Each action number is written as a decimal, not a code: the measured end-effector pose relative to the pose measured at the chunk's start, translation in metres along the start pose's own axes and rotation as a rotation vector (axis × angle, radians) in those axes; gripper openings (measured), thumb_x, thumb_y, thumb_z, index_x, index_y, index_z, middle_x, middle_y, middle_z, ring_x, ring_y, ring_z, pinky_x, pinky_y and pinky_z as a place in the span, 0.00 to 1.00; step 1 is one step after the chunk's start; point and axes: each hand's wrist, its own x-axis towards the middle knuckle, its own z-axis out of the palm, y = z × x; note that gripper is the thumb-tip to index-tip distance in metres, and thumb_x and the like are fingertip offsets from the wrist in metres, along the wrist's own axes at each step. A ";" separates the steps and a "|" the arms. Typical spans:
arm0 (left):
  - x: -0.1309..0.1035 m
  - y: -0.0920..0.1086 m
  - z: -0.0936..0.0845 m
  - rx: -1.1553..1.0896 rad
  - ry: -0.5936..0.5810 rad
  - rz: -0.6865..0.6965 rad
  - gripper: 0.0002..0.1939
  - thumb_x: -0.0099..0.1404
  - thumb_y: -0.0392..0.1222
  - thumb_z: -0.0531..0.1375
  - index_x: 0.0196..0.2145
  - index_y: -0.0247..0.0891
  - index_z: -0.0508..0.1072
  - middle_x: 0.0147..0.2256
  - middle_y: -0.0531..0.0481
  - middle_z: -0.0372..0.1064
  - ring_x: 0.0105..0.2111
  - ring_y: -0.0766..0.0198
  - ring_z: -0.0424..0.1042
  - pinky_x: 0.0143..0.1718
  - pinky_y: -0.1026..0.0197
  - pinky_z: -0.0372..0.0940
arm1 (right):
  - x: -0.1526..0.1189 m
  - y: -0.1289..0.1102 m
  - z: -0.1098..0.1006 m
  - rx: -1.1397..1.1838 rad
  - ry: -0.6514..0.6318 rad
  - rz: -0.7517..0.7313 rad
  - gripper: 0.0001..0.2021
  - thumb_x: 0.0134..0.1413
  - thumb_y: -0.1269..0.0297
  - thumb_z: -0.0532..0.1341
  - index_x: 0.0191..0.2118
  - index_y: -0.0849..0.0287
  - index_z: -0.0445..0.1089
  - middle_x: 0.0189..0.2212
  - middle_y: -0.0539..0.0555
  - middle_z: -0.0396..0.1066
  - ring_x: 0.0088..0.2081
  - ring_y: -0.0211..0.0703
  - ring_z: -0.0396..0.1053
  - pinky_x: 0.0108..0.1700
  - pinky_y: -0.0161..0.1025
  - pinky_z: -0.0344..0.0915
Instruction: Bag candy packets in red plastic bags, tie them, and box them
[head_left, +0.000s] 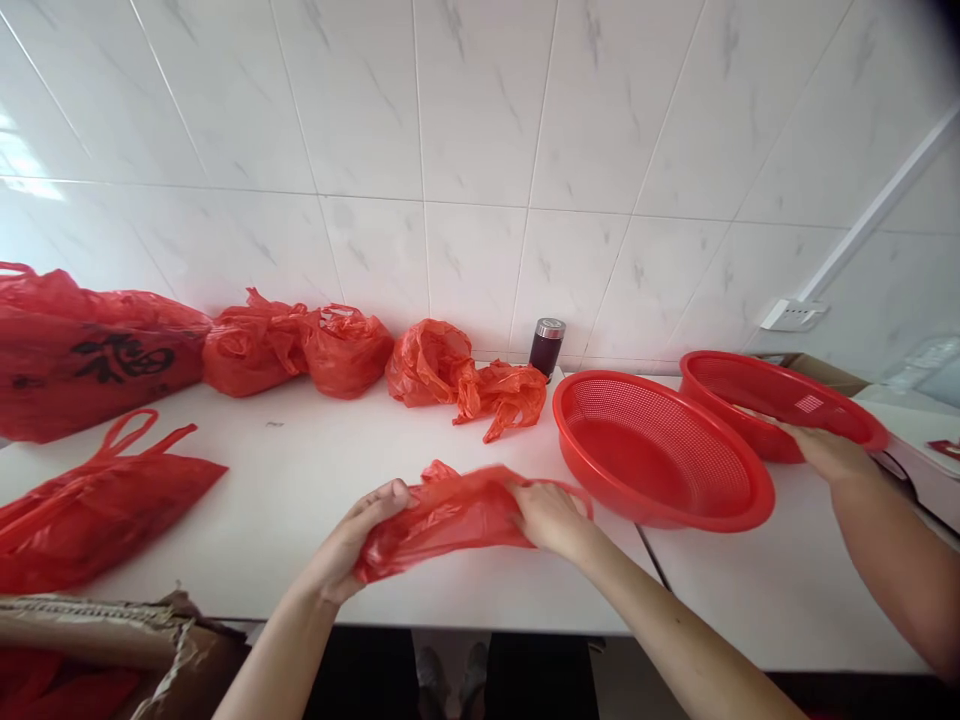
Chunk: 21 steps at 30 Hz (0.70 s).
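Bag in hand: a crumpled red plastic bag (442,515) lay on the white table (300,480), pinched at one end by the left hand (352,545) and gripped at the other by the right hand (547,518).
Progress: bag unopened; colander (664,455) just right of the right hand held nothing.
Unclear: the bag's contents; a co-worker's hand (825,452) covered the second colander's (784,400) rim.

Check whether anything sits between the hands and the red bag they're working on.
Nothing does. The left hand and right hand both already grip the red plastic bag directly, one at each end, above the white table.
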 end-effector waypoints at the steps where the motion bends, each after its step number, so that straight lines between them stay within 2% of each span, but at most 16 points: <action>1: -0.001 0.003 -0.008 -0.006 0.041 0.011 0.15 0.59 0.50 0.63 0.26 0.37 0.64 0.25 0.55 0.61 0.22 0.71 0.61 0.24 0.68 0.57 | -0.002 0.004 -0.004 -0.004 -0.029 0.011 0.21 0.55 0.68 0.57 0.56 0.54 0.67 0.39 0.59 0.76 0.42 0.53 0.73 0.37 0.41 0.63; 3: -0.001 0.009 -0.021 0.114 0.118 0.027 0.15 0.57 0.51 0.64 0.30 0.38 0.67 0.27 0.53 0.64 0.25 0.68 0.65 0.27 0.66 0.61 | -0.007 0.006 -0.013 -0.002 -0.048 0.015 0.17 0.54 0.64 0.59 0.51 0.53 0.71 0.37 0.58 0.76 0.41 0.55 0.73 0.34 0.41 0.63; 6: -0.001 0.013 -0.021 0.613 0.308 0.162 0.16 0.54 0.51 0.65 0.37 0.40 0.74 0.39 0.46 0.68 0.39 0.56 0.70 0.42 0.56 0.65 | -0.012 0.001 -0.025 -0.031 -0.086 0.036 0.10 0.54 0.60 0.59 0.40 0.56 0.75 0.35 0.58 0.76 0.39 0.55 0.74 0.33 0.41 0.63; 7: -0.001 0.012 -0.014 0.809 0.401 0.264 0.15 0.55 0.51 0.64 0.37 0.41 0.76 0.45 0.44 0.66 0.46 0.52 0.68 0.48 0.51 0.63 | -0.011 -0.001 -0.026 -0.046 -0.085 0.029 0.09 0.54 0.60 0.60 0.37 0.57 0.75 0.34 0.59 0.76 0.39 0.55 0.74 0.33 0.41 0.63; 9: -0.002 0.005 0.007 1.149 0.540 0.514 0.10 0.58 0.49 0.62 0.34 0.44 0.78 0.57 0.43 0.58 0.58 0.45 0.57 0.58 0.43 0.54 | -0.007 -0.005 -0.026 -0.070 -0.064 0.003 0.08 0.55 0.61 0.60 0.35 0.58 0.74 0.34 0.59 0.76 0.39 0.55 0.74 0.35 0.41 0.64; 11: 0.000 -0.008 0.028 1.410 0.513 0.679 0.08 0.61 0.46 0.60 0.34 0.47 0.79 0.64 0.48 0.50 0.64 0.43 0.47 0.62 0.37 0.42 | -0.003 -0.009 -0.021 -0.091 -0.037 -0.028 0.09 0.55 0.60 0.60 0.37 0.58 0.73 0.34 0.59 0.76 0.39 0.55 0.74 0.36 0.42 0.64; 12: 0.003 -0.015 0.037 1.519 0.453 0.694 0.07 0.61 0.44 0.60 0.34 0.49 0.79 0.65 0.50 0.48 0.65 0.42 0.43 0.62 0.34 0.37 | -0.001 -0.010 -0.017 -0.099 -0.033 -0.043 0.10 0.55 0.60 0.60 0.38 0.59 0.73 0.34 0.59 0.76 0.39 0.55 0.74 0.37 0.42 0.64; 14: 0.015 -0.032 0.044 1.666 0.348 0.624 0.07 0.60 0.41 0.61 0.35 0.50 0.80 0.66 0.51 0.48 0.66 0.38 0.38 0.60 0.29 0.30 | 0.001 -0.013 -0.009 -0.110 -0.032 -0.067 0.13 0.53 0.59 0.62 0.43 0.59 0.72 0.34 0.60 0.76 0.39 0.55 0.74 0.37 0.42 0.64; 16: 0.031 -0.046 0.038 1.744 0.313 0.511 0.09 0.58 0.38 0.62 0.36 0.48 0.80 0.66 0.49 0.48 0.66 0.34 0.38 0.58 0.25 0.30 | -0.001 -0.014 0.000 -0.115 -0.034 -0.107 0.19 0.50 0.61 0.63 0.49 0.58 0.69 0.34 0.59 0.76 0.39 0.55 0.74 0.37 0.41 0.64; 19: 0.050 -0.055 0.011 1.828 0.347 0.382 0.16 0.57 0.31 0.58 0.39 0.46 0.79 0.66 0.46 0.48 0.65 0.33 0.41 0.57 0.23 0.34 | -0.008 -0.010 0.010 -0.099 -0.093 -0.199 0.31 0.47 0.68 0.61 0.59 0.50 0.61 0.34 0.55 0.76 0.37 0.53 0.74 0.34 0.39 0.64; 21: 0.055 -0.051 -0.010 1.873 0.415 0.289 0.20 0.57 0.27 0.54 0.40 0.44 0.79 0.67 0.45 0.46 0.65 0.33 0.43 0.56 0.24 0.40 | -0.012 -0.006 0.012 -0.067 -0.167 -0.196 0.34 0.46 0.68 0.61 0.62 0.45 0.59 0.34 0.54 0.76 0.37 0.53 0.74 0.33 0.39 0.64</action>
